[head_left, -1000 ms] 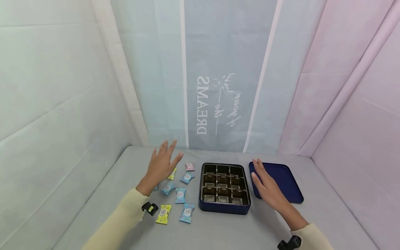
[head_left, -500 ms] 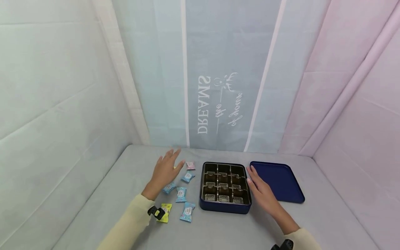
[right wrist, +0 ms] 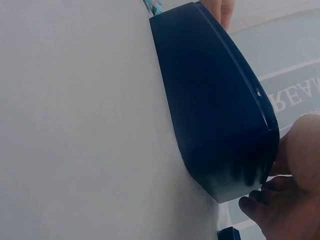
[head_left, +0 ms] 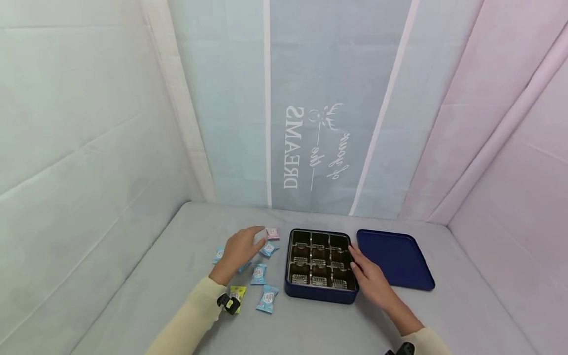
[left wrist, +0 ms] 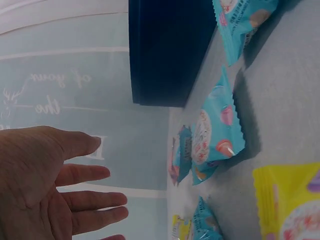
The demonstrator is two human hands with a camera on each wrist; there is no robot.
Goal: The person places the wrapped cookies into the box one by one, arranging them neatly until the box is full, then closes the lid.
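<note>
My left hand (head_left: pixel 239 249) hovers over a group of wrapped candies, fingertips near the pink-wrapped candy (head_left: pixel 272 233) and a blue-wrapped candy (head_left: pixel 268 249). In the left wrist view its fingers are extended and apart, holding nothing. A dark blue tin box (head_left: pixel 319 294), with a black divided insert of several compartments, stands in the middle without its lid. The compartments look empty. My right hand (head_left: pixel 374 281) touches the tin's right side, thumb and index finger at the rim. Seen from the right wrist, its other fingers (right wrist: pixel 257 207) lie by the tin's corner, partly hidden.
The flat blue lid (head_left: pixel 395 259) lies right of the tin. More blue candies (head_left: pixel 259 274) and a yellow candy (head_left: pixel 238 293), partly under the left wrist strap in view, lie on the grey cloth left of the tin. Fabric walls (head_left: pixel 88 148) enclose the table.
The left hand has lowered and moved right toward the pink and blue candies. My right hand has moved left from over the lid to the tin's right side.
</note>
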